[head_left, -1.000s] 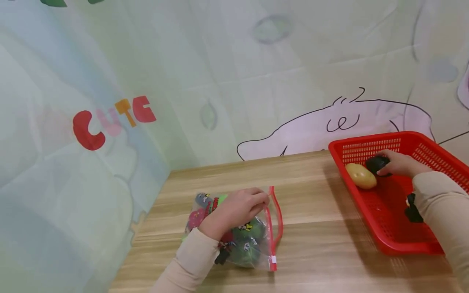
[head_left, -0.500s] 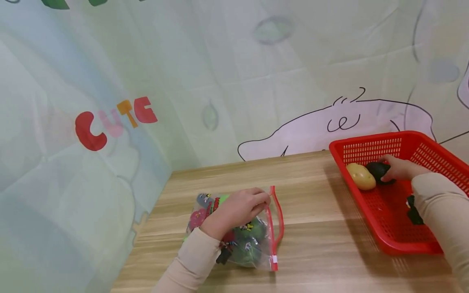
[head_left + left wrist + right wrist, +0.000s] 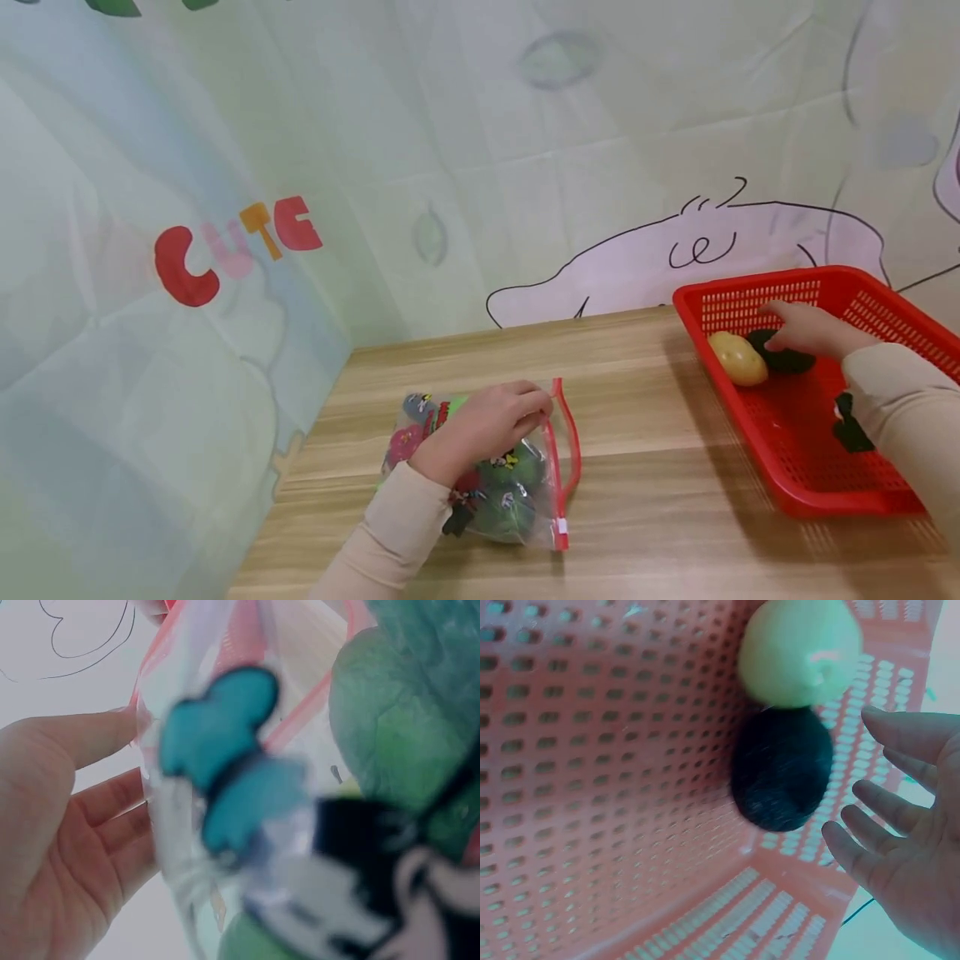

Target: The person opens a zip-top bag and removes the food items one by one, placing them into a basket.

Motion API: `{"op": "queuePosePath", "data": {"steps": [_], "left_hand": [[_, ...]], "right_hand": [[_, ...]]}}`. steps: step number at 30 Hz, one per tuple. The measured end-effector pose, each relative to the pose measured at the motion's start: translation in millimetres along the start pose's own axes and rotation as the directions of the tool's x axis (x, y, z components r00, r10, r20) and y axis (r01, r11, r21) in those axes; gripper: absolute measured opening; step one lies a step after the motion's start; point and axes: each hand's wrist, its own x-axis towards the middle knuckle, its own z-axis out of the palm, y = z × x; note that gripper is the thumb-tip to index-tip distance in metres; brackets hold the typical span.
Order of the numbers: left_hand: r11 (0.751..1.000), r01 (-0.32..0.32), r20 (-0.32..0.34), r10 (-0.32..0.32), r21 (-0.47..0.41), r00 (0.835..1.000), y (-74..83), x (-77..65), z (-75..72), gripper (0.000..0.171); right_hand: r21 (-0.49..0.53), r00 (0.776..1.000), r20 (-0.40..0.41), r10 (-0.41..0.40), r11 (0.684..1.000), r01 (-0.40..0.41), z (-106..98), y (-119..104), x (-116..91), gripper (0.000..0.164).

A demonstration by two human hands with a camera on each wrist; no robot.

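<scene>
My left hand pinches the upper edge of a clear zip bag with a red zip strip, near its mouth. Cartoon figures are printed on the bag, and green and red-pink things show inside. In the left wrist view, thumb and fingers meet at the bag's edge. At the right, my right hand hovers over a dark avocado, fingers spread and apart from it in the right wrist view. The avocado lies against a yellow potato in a red basket.
The basket has tall perforated walls and stands at the right of the wooden table. Behind the table hangs a printed cloth. Small black devices sit at both wrists.
My right hand has let go of the avocado and risen off it, its fingers spreading. The avocado now lies slightly turned beside the potato. My left hand has stayed on the bag.
</scene>
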Motion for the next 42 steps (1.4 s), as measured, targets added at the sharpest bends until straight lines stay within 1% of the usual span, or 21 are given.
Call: {"op": "queuePosePath", "data": {"steps": [3, 6, 8, 11, 15, 18, 20, 22, 26, 29, 33, 36, 37, 39, 40, 42], "left_hand": [[1.0, 0.009, 0.007, -0.009, -0.006, 1.0, -0.1, 0.6, -1.5, 0.01], [1.0, 0.011, 0.016, -0.011, 0.001, 1.0, 0.1, 0.9, -2.9, 0.011], [1.0, 0.008, 0.022, -0.008, 0.003, 1.0, 0.0, 1.3, -3.6, 0.012], [1.0, 0.002, 0.019, -0.002, 0.005, 1.0, -0.6, 1.4, -3.9, 0.013], [1.0, -0.008, 0.005, 0.008, 0.003, 1.0, -1.9, 1.4, -3.1, 0.014], [1.0, -0.012, 0.0, 0.012, 0.004, 1.0, -2.5, 1.3, -1.9, 0.014], [1.0, -0.01, -0.003, 0.01, 0.006, 1.0, -2.7, 0.9, -1.0, 0.014], [1.0, -0.005, -0.004, 0.005, 0.004, 1.0, -2.8, 0.4, -0.2, 0.014], [1.0, -0.005, -0.014, 0.005, 0.001, 1.0, -3.1, -0.3, 1.3, 0.014], [1.0, -0.013, -0.023, 0.013, 0.0, 1.0, -3.4, -0.7, 2.3, 0.014], [1.0, -0.024, -0.035, 0.024, 0.011, 0.999, -3.6, -1.2, 2.8, 0.014], [0.999, -0.027, -0.039, 0.027, 0.019, 0.999, -3.7, -0.8, 2.6, 0.013], [1.0, -0.022, -0.037, 0.023, 0.017, 0.999, -3.7, -0.6, 2.4, 0.013], [1.0, -0.014, -0.031, 0.014, 0.013, 0.999, -3.7, 0.0, 2.1, 0.014], [1.0, -0.009, -0.027, 0.009, 0.012, 1.0, -3.8, 0.3, 2.1, 0.014], [1.0, -0.006, -0.027, 0.007, 0.012, 1.0, -3.8, 0.7, 2.2, 0.014]], "right_hand": [[-0.016, 0.998, -0.056, -0.036, 0.999, 0.036, -3, -14, -1, 0.056], [-0.053, 0.987, -0.129, -0.091, 0.995, 0.085, -4, -32, -5, 0.048], [-0.061, 0.98, -0.165, -0.106, 0.993, 0.098, -5, -45, -9, 0.045], [-0.039, 0.972, -0.201, -0.124, 0.992, 0.118, -7, -64, -14, 0.043], [0.02, 0.968, -0.226, -0.112, 0.993, 0.12, -10, -84, -21, 0.044], [0.047, 0.969, -0.222, -0.109, 0.991, 0.122, -9, -99, -28, 0.045], [0.044, 0.966, -0.226, -0.128, 0.989, 0.142, -5, -110, -31, 0.044], [0.028, 0.959, -0.235, -0.156, 0.986, 0.167, 2, -121, -35, 0.042], [-0.019, 0.94, -0.246, -0.235, 0.971, 0.237, 18, -144, -44, 0.037], [-0.059, 0.925, -0.233, -0.3, 0.954, 0.294, 28, -161, -51, 0.032], [-0.12, 0.895, -0.217, -0.389, 0.921, 0.371, 40, -178, -60, 0.029], [-0.141, 0.885, -0.2, -0.421, 0.906, 0.399, 49, -188, -65, 0.028], [-0.145, 0.884, -0.192, -0.426, 0.903, 0.404, 52, -191, -66, 0.028], [-0.149, 0.875, -0.179, -0.449, 0.892, 0.427, 59, -196, -66, 0.027], [-0.139, 0.874, -0.164, -0.458, 0.888, 0.439, 62, -198, -66, 0.026], [-0.135, 0.864, -0.145, -0.482, 0.875, 0.465, 70, -203, -66, 0.024]]}}
